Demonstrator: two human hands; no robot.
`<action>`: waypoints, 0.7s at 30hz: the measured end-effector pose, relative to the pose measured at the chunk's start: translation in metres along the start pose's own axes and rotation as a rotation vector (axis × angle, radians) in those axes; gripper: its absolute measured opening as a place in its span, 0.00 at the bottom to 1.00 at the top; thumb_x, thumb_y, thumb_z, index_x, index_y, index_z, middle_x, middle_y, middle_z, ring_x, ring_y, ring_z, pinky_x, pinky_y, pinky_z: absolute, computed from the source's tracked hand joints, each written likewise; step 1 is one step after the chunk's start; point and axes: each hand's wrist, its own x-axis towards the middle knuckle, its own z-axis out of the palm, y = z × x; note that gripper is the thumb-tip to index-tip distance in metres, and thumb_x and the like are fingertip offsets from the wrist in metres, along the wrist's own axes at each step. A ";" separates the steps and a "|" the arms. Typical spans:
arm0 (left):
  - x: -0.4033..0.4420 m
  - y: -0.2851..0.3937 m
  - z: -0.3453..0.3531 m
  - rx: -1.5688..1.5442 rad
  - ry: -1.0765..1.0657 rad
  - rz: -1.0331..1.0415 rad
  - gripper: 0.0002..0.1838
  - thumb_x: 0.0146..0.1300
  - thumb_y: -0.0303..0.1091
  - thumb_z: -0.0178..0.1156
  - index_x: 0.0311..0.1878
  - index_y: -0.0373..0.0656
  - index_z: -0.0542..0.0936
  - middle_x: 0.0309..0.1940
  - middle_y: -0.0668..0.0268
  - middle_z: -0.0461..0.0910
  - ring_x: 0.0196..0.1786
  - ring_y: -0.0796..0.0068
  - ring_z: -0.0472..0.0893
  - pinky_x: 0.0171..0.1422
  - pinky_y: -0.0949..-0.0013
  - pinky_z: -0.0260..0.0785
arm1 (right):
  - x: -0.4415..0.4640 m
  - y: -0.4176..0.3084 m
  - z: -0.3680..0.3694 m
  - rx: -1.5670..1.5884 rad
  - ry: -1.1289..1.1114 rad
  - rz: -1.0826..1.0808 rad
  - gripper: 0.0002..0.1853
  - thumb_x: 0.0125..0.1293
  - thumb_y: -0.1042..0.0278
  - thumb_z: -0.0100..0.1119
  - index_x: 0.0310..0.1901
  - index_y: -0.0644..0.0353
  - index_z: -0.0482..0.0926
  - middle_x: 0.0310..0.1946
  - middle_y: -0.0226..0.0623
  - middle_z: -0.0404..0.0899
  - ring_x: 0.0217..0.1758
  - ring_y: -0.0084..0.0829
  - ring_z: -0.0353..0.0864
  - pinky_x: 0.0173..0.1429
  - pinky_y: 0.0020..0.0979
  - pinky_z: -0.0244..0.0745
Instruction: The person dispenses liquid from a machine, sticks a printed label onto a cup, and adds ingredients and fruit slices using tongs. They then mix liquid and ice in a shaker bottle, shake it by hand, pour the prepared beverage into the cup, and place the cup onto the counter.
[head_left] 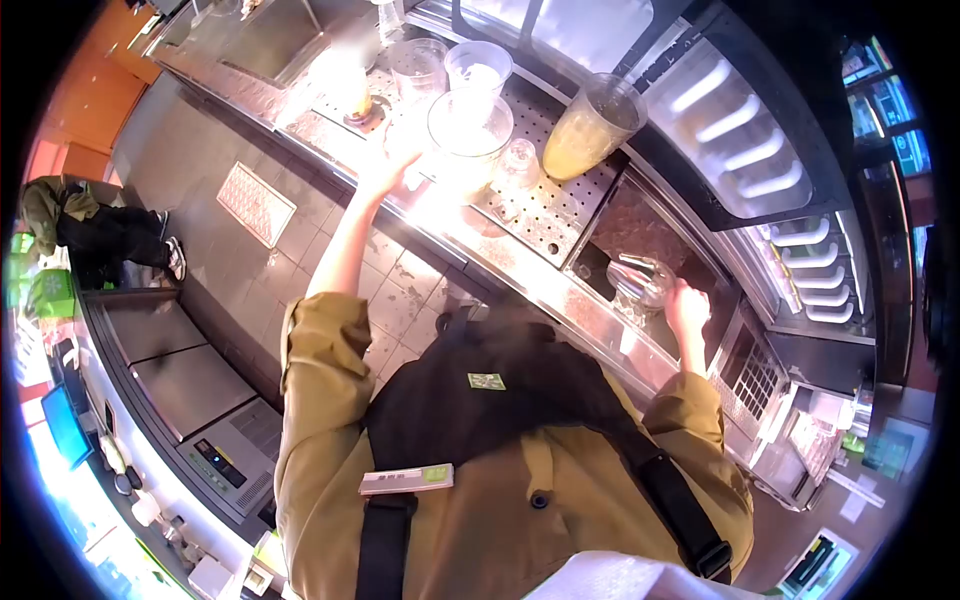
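My right hand [688, 306] is wrapped round the handle of a shiny scoop [640, 278], over an open sunken bin [640, 225] in the counter. The scoop's contents are hard to make out. On the other side, my left hand [398, 165] reaches to a clear cup [470, 122] on the perforated drain tray [553, 222]. Strong glare washes out its fingers, so I cannot tell whether they grip the cup. A small clear glass [518, 164] stands beside that cup. Close by, a tall clear pitcher [592, 128] contains yellow liquid.
More clear cups [418, 68] stand towards the back of the tray. A dark-framed panel with white handles [740, 135] rises beyond the bin. Grey cabinets [190, 385] line the opposite side. At far left is another person [95, 225]. A floor grate [255, 205] lies in the aisle.
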 end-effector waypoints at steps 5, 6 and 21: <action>0.009 -0.027 0.030 0.032 -0.004 0.085 0.43 0.52 0.41 0.64 0.67 0.38 0.54 0.65 0.47 0.53 0.68 0.55 0.53 0.70 0.59 0.46 | 0.021 -0.047 0.071 -0.117 -0.168 -0.109 0.07 0.52 0.66 0.53 0.28 0.57 0.80 0.24 0.37 0.82 0.27 0.34 0.82 0.47 0.44 0.67; 0.005 -0.030 0.032 0.050 0.009 0.090 0.41 0.52 0.41 0.64 0.66 0.38 0.55 0.64 0.47 0.54 0.68 0.55 0.54 0.69 0.59 0.47 | 0.028 -0.056 0.086 -0.110 -0.156 -0.140 0.08 0.53 0.63 0.54 0.29 0.57 0.79 0.24 0.37 0.81 0.27 0.34 0.81 0.43 0.44 0.68; -0.053 0.145 -0.006 -0.150 -0.018 0.340 0.55 0.43 0.42 0.71 0.69 0.38 0.45 0.65 0.50 0.54 0.67 0.58 0.56 0.70 0.57 0.48 | 0.125 -0.260 -0.037 0.864 0.423 -0.370 0.26 0.56 0.66 0.57 0.57 0.57 0.64 0.47 0.49 0.71 0.47 0.48 0.75 0.47 0.38 0.73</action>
